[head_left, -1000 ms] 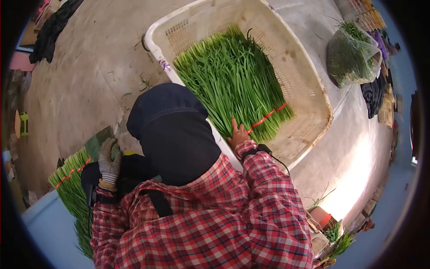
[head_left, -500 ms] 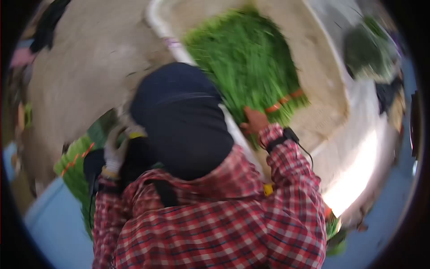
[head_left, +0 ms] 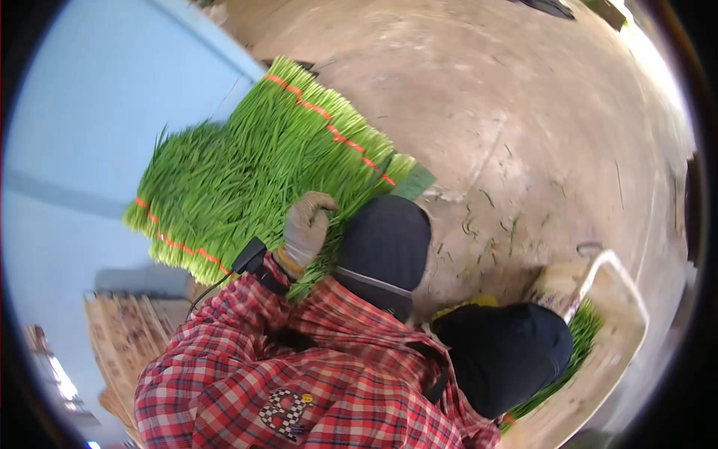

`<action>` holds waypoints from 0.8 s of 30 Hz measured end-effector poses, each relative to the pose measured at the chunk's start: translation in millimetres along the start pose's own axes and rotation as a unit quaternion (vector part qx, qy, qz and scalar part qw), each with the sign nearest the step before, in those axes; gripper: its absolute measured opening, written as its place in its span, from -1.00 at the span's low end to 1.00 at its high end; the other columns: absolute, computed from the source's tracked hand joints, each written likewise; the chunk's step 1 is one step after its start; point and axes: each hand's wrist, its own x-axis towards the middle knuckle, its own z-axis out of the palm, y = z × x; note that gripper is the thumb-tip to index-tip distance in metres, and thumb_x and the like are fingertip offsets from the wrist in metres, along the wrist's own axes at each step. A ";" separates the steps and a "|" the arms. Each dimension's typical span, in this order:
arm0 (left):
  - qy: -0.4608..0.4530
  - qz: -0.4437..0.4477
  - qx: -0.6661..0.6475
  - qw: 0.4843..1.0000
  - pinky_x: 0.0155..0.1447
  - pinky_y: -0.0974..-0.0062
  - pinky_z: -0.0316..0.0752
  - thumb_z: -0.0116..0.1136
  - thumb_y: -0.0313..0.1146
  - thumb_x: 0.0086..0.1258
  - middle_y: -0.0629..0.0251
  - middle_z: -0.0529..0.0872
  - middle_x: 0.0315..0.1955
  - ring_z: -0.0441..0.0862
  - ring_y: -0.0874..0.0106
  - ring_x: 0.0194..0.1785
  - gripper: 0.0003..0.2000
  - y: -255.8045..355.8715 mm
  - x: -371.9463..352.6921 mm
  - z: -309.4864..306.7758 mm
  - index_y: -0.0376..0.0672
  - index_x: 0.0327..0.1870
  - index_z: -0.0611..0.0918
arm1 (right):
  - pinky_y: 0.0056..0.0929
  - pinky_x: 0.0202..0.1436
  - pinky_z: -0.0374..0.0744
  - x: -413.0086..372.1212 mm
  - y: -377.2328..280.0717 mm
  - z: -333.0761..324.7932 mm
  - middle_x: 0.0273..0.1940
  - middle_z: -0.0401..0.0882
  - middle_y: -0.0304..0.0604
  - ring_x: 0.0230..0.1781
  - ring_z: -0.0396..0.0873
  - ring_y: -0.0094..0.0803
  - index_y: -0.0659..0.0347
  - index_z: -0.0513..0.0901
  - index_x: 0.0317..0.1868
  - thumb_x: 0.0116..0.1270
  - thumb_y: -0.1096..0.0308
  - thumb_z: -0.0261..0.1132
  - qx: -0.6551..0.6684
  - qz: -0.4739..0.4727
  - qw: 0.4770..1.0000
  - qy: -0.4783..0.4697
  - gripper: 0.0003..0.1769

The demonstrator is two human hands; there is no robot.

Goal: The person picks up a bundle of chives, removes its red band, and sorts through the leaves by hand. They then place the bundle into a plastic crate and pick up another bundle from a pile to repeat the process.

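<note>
My left hand (head_left: 305, 232) wears a pale work glove and hangs just beside my left knee, along the near edge of a wide pile of garlic chives (head_left: 247, 150). Its fingers are loosely curled, with a gap to the thumb and nothing visible in between. The chives lie in bundles bound with orange ties (head_left: 336, 135), pale stem ends facing outward on two opposite sides. My right hand is out of sight, beyond my right knee. Over there, more loose-looking chives (head_left: 587, 329) lie in a white tub (head_left: 636, 310), partly hidden by my leg.
A light blue surface (head_left: 112, 90) spreads behind the chives on the left. Wooden boards or crates (head_left: 127, 322) stand at lower left. Scattered green leaf scraps (head_left: 486, 232) litter the concrete floor (head_left: 464, 90). A dark green piece (head_left: 415, 182) sticks out beside the bundles.
My view has swung left, from the tub to the chive pile. My right hand, earlier on a tied bundle in the tub, has left the view. My left hand stays by the pile.
</note>
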 end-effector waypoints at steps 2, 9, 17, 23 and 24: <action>0.072 -0.173 -0.033 0.982 -0.07 0.45 0.56 -0.02 -0.71 0.22 0.15 0.69 -0.35 0.67 0.32 -0.20 -0.78 -91.9 -28.4 -16.2 -0.20 -0.26 0.64 | -0.11 0.30 0.35 9.5 -30.3 -18.9 0.17 0.49 0.17 0.22 0.45 0.01 0.25 0.34 0.30 0.33 0.08 0.22 0.006 -0.034 0.998 0.049 -0.37; -0.029 -0.294 0.056 0.954 -0.05 0.29 0.59 0.13 -0.39 0.22 0.07 0.74 -0.28 0.70 0.12 -0.17 -0.81 -199.2 -71.0 41.2 -0.14 -0.18 0.69 | -0.15 0.36 0.30 31.1 -107.1 -60.1 0.22 0.45 0.16 0.27 0.41 -0.02 0.28 0.32 0.33 0.39 0.02 0.15 0.021 -0.109 0.988 0.106 -0.35; -0.153 -0.319 0.111 0.929 0.28 0.19 0.42 0.27 -0.13 0.16 0.00 0.53 0.21 0.50 0.05 0.22 -0.39 -254.1 15.1 175.9 -0.13 0.26 0.46 | -0.19 0.42 0.24 38.5 -134.0 -73.6 0.27 0.41 0.16 0.33 0.36 -0.05 0.30 0.30 0.36 0.45 -0.05 0.07 0.015 -0.112 0.991 0.072 -0.32; -0.294 -0.422 0.082 0.854 0.38 0.22 0.32 0.21 0.10 0.22 -0.07 0.43 0.30 0.41 0.04 0.33 -0.20 -310.6 54.5 209.5 -0.14 0.44 0.28 | -0.24 0.52 0.03 43.3 -134.3 -78.8 0.40 0.23 0.12 0.43 0.19 -0.12 0.33 0.21 0.45 0.52 -0.13 -0.16 -0.016 -0.094 0.994 0.049 -0.25; -0.327 -0.445 0.084 0.830 0.40 0.23 0.30 0.20 0.14 0.21 -0.09 0.41 0.32 0.38 0.04 0.36 -0.15 -311.9 63.1 207.2 -0.15 0.46 0.24 | -0.24 0.52 0.03 43.1 -135.3 -77.6 0.40 0.23 0.12 0.43 0.19 -0.12 0.33 0.21 0.45 0.52 -0.13 -0.16 -0.020 -0.088 0.995 0.050 -0.25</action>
